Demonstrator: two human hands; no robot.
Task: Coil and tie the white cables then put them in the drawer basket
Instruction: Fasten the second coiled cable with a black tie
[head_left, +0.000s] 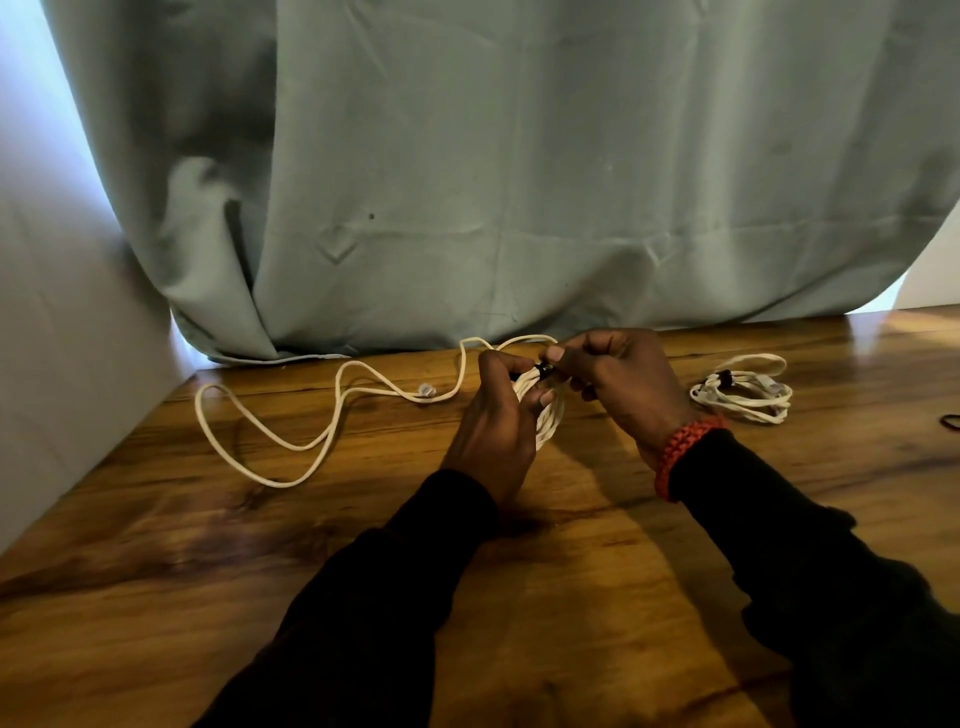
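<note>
A pale green curtain hangs behind a wood-grain counter, with a white wall closing off the left side. At the counter's far middle, the left hand grips a partly wound coil of white cable, its fingers curled round the loops, apparently to keep them bunched while the tie goes on. The right hand meets it from the other side, thumb and fingertips pinching a small black tie at the top of the coil. The rest of that cable, the loose tail, wanders in slack curves across the counter to the left, its clear connector lying near the back edge; judging by that length, the coiling looks unfinished. Well to the right sits a finished bundle, already wound and bound with a dark tie, set aside out of the working space. The drawer basket is not in view. An orange braided bracelet circles the right wrist.
</note>
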